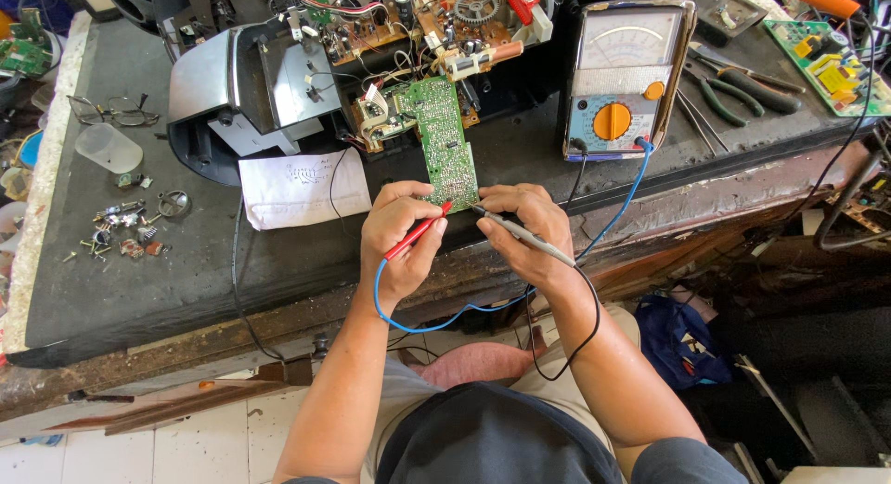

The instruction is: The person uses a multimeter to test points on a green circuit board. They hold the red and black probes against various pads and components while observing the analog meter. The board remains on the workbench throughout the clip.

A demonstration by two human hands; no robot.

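The left hand [401,235] pinches a slim red plastic test probe [417,232], its fingers closed around it, tip at the lower edge of the narrow green circuit board [445,141]. The right hand [526,226] grips a thin grey probe [522,235] likewise, touching the same edge. Both leads run to the grey analogue meter with an orange dial [624,80] on the dark workbench [139,289].

an electronics repair workshop: a worn desk [139,289] carries an opened device [371,66] at 12 o'clock, an analog multimeter [626,76] and pliers [742,90] at 2, loose screws [121,233] at 9.
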